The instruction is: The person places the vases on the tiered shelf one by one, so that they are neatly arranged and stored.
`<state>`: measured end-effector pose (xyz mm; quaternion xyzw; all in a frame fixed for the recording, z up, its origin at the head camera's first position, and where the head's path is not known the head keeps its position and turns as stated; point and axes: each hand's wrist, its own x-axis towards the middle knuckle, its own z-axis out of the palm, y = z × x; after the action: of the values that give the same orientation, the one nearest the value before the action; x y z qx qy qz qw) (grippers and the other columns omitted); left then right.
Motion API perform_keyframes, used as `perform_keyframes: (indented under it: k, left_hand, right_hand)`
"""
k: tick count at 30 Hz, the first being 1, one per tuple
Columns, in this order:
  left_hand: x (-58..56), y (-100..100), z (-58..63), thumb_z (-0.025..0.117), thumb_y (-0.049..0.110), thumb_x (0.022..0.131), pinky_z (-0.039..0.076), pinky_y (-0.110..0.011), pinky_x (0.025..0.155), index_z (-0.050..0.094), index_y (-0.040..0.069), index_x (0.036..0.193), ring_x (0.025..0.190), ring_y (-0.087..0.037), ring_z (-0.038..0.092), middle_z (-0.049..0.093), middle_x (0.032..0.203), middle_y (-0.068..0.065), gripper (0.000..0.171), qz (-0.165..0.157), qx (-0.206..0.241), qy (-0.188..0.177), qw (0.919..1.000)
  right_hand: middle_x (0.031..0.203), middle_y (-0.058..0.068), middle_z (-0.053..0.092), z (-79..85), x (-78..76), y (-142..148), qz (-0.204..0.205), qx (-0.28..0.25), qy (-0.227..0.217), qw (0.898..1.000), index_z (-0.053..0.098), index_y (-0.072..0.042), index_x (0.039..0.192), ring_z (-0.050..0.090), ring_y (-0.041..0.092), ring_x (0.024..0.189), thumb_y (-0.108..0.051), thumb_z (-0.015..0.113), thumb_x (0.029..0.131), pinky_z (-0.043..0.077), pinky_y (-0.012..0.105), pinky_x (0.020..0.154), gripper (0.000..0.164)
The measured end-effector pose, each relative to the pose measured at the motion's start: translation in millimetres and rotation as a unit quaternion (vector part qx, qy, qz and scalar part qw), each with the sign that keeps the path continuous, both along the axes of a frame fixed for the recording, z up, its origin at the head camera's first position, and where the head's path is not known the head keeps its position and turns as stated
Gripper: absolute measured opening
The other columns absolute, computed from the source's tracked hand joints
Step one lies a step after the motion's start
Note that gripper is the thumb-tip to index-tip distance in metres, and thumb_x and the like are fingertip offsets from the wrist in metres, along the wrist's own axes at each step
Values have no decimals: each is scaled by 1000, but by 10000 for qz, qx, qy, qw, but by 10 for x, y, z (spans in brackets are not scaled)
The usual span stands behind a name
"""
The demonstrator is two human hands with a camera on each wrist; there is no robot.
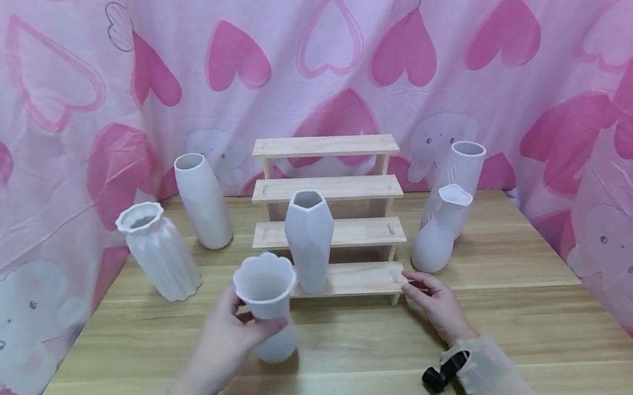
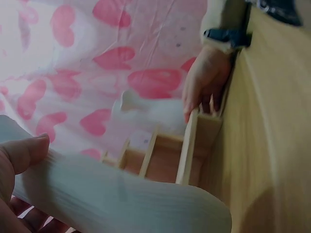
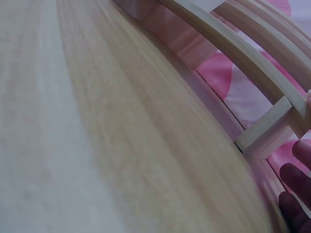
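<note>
My left hand [image 1: 235, 331] grips a white vase [image 1: 268, 292] with a scalloped rim, holding it upright in front of a stepped wooden shelf [image 1: 327, 187]. In the left wrist view the thumb [image 2: 29, 153] lies across the ribbed side of this vase [image 2: 121, 194]. A faceted white vase [image 1: 311, 240] stands on the left part of the shelf's lowest step. At that step's right end, my right hand [image 1: 438, 304] pinches the board's corner between thumb and fingers. Its lower fingers [image 3: 296, 177] hang curled beside the shelf leg [image 3: 265, 128] in the right wrist view.
Left of the shelf stand a pleated white vase [image 1: 163, 255] and a tall smooth one [image 1: 204, 203]. To the right are a round-bellied vase [image 1: 438, 233] and a ribbed one [image 1: 464, 166] behind it. A pink heart-patterned curtain [image 1: 301, 51] surrounds the wooden table [image 1: 516, 331].
</note>
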<state>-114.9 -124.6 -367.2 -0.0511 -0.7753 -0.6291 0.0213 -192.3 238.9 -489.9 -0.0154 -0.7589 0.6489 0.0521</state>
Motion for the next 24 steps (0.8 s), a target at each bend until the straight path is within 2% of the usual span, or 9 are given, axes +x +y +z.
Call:
perform_keyframes:
  k: [6, 9, 13, 17, 24]
  left_hand:
    - [38, 294, -49, 89, 13, 65, 51, -41, 89, 55, 20, 128, 108, -25, 56, 60, 116, -4, 73, -614, 45, -217, 9979]
    - [13, 431, -42, 88, 16, 66, 50, -41, 91, 55, 19, 127, 108, -23, 57, 60, 115, -4, 70, -987, 19, -126, 9950]
    - [-46, 620, 5, 88, 20, 68, 48, -43, 94, 56, 21, 125, 108, -19, 57, 60, 115, -1, 65, -1304, -27, 24, 9915]
    - [-135, 832, 38, 88, 25, 68, 47, -41, 94, 56, 22, 124, 108, -16, 56, 61, 114, 3, 64, -1335, -15, 142, 9909]
    - [-299, 1220, 82, 87, 20, 69, 48, -37, 95, 56, 23, 124, 109, -15, 56, 60, 116, 7, 63, -1293, 425, 261, 9904]
  right_hand:
    - [110, -2, 62, -6, -1, 4, -8, 9, -86, 10000, 61, 1, 125, 57, 8, 94, -16, 70, 89, 49, 19, 79, 41]
    - [110, -2, 62, -5, -1, 4, -6, 25, -89, 10000, 61, 1, 125, 56, 9, 94, -16, 70, 89, 49, 19, 79, 41]
    - [109, -7, 62, -5, -3, 8, -22, 41, -60, 10000, 61, 1, 125, 56, 8, 94, -15, 70, 89, 49, 19, 79, 41]
    - [109, -10, 62, -8, -7, 14, -14, 51, -41, 10000, 61, 2, 125, 56, 7, 95, -15, 70, 89, 48, 19, 80, 41]
    - [112, -1, 63, -10, -7, 15, 88, 39, 14, 10000, 61, 3, 124, 57, 9, 96, -16, 70, 89, 50, 21, 81, 41]
